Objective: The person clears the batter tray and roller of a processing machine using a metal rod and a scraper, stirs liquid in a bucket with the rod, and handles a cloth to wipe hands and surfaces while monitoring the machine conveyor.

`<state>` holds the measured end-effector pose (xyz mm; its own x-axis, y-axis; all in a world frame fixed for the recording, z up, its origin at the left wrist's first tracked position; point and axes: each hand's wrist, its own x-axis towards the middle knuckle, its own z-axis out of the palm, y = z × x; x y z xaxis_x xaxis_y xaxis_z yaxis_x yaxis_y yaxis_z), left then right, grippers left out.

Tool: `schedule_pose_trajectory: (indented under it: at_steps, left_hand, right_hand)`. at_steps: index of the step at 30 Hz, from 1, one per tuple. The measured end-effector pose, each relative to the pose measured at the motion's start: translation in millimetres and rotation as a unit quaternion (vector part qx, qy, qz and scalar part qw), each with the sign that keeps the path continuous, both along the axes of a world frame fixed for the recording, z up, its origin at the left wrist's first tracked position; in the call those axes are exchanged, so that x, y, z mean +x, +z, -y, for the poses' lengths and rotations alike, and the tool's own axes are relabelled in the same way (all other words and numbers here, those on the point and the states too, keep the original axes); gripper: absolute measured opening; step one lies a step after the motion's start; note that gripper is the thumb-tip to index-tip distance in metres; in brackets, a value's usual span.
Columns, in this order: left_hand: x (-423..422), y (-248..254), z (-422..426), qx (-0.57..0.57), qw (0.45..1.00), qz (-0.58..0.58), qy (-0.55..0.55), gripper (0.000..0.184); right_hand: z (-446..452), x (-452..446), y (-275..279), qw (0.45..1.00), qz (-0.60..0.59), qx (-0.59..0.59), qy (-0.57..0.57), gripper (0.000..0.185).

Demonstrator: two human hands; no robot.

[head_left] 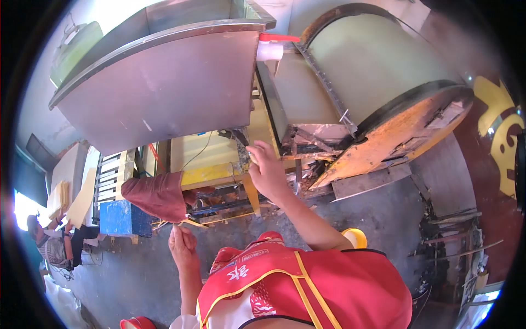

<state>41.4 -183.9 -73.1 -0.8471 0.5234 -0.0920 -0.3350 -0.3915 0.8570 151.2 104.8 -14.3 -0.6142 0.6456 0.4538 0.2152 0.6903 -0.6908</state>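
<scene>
My left hand (183, 241) is closed, thumb and fingers pressed together, just below the lower tip of a maroon cloth (159, 196); anything between the fingers is too small to make out. The cloth drapes over the end of a yellow-edged frame (211, 174). Farther forward and to the right, my right hand (267, 170) is raised with curled fingers beside a dirty dark metal piece (241, 145). A small pale bit shows at its fingertips, but what it holds is unclear.
A large metal tank (159, 88) stands ahead, with a big round drum machine (378, 66) to its right. A blue box (123, 218) is at left, beyond it a person (57, 247) in a striped top. A yellow container (355, 238) sits near my right elbow.
</scene>
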Motion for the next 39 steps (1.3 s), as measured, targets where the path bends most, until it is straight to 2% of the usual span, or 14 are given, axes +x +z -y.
schedule_pose_trajectory:
  at_steps: [3,4,7,10,14,18,20,21,23,32,34,35,37,39]
  left_hand:
    - [7,11,-1,-0.061,0.995,-0.026,0.074,0.024]
    - [4,5,3,-0.063,0.994,-0.043,0.079,0.041]
    - [-9,7,14,-0.084,0.986,-0.094,0.113,0.049]
    - [-36,13,14,-0.125,0.948,-0.18,0.23,0.056]
    - [-97,31,20,-0.174,0.895,-0.249,0.326,0.058]
    - [-171,17,15,-0.23,0.845,-0.303,0.377,0.058]
    - [-192,15,12,-0.169,0.906,-0.228,0.315,0.056]
    - [-190,18,11,-0.165,0.905,-0.227,0.321,0.056]
    - [-184,29,1,-0.254,0.878,-0.232,0.334,0.056]
    - [-206,-2,4,-0.255,0.884,-0.221,0.323,0.061]
    - [-213,-8,8,-0.151,0.928,-0.192,0.282,0.064]
    - [-215,-8,11,-0.151,0.927,-0.191,0.285,0.064]
    - [-210,6,13,-0.023,0.978,-0.102,0.183,0.067]
    - [-208,19,11,-0.043,0.974,-0.128,0.18,0.069]
  right_hand:
    - [-2,-6,-4,1.0,0.008,-0.014,0.0,0.042]
    - [-2,-7,-5,1.0,0.008,0.015,-0.002,0.042]
    - [-8,-9,-16,0.998,0.004,0.065,0.005,0.041]
    - [-6,-6,-12,0.995,-0.01,0.1,0.025,0.041]
    - [-3,6,-8,0.994,-0.096,0.008,0.057,0.038]
    - [-14,31,-15,0.989,-0.13,-0.034,0.062,0.037]
    - [-19,47,-22,0.989,-0.126,-0.064,0.035,0.035]
    - [-20,55,-24,0.989,-0.126,-0.06,0.04,0.035]
    - [-19,71,-24,0.987,-0.131,-0.094,0.014,0.033]
    - [-11,95,-36,0.986,-0.116,-0.116,-0.032,0.028]
    - [-8,88,-34,0.983,-0.121,-0.136,-0.027,0.028]
    - [-6,83,-33,0.983,-0.125,-0.134,-0.023,0.028]
    - [0,73,-30,0.983,-0.128,-0.134,-0.018,0.028]
    - [7,65,-24,0.98,-0.134,-0.144,-0.013,0.029]
